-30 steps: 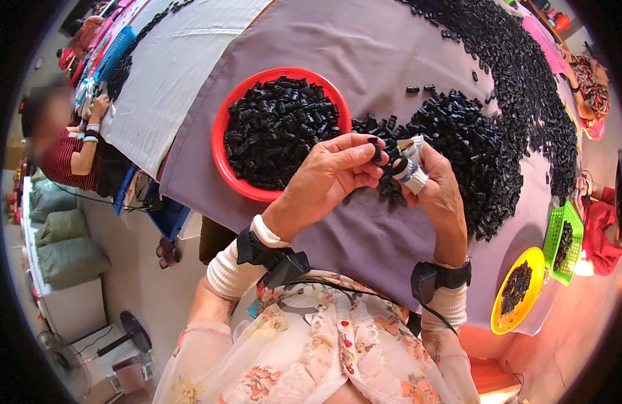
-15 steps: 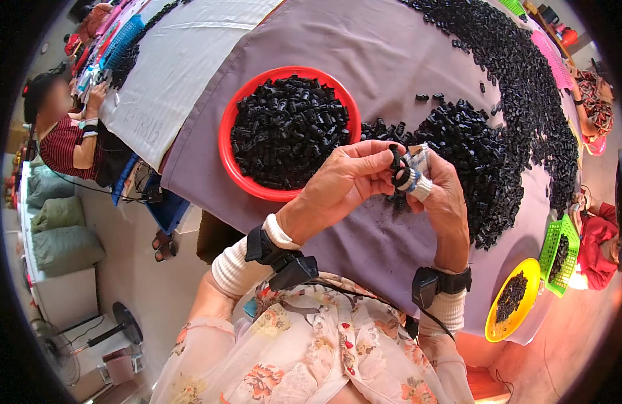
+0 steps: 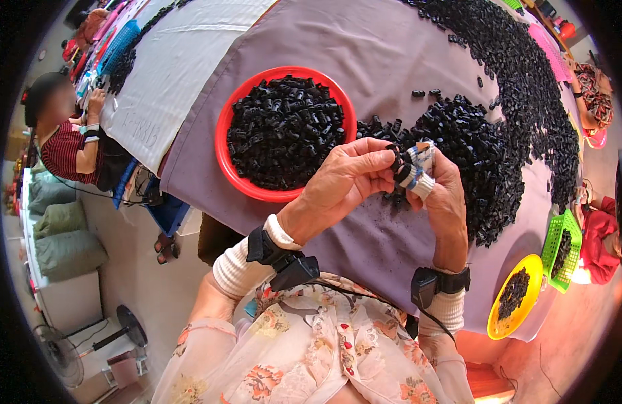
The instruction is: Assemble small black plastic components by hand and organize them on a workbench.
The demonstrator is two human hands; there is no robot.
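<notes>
Between thumb and fingers, my left hand (image 3: 348, 176) pinches a small black plastic part (image 3: 394, 156). My right hand (image 3: 445, 187) is closed close beside it, its thumb and forefinger wrapped in white cloth finger covers (image 3: 422, 182) with dark bands. The right fingertips meet the black part, though the covers hide what exactly they grip. Left of my hands stands a red basin (image 3: 225, 158) full of similar black parts (image 3: 287, 131). Just beyond and to the right lies a heap of black parts (image 3: 462, 145) on the mauve cloth.
A long bank of black parts (image 3: 526, 87) curves along the table's right side. Near the right edge are a yellow bowl (image 3: 498, 326) and a green basket (image 3: 572, 259), both holding black pieces. Another person (image 3: 68, 145) sits at the left table; others sit at the right.
Both hands stay nearly in place, with the fingers shifting slightly around the black part. The whole view has moved a little.
</notes>
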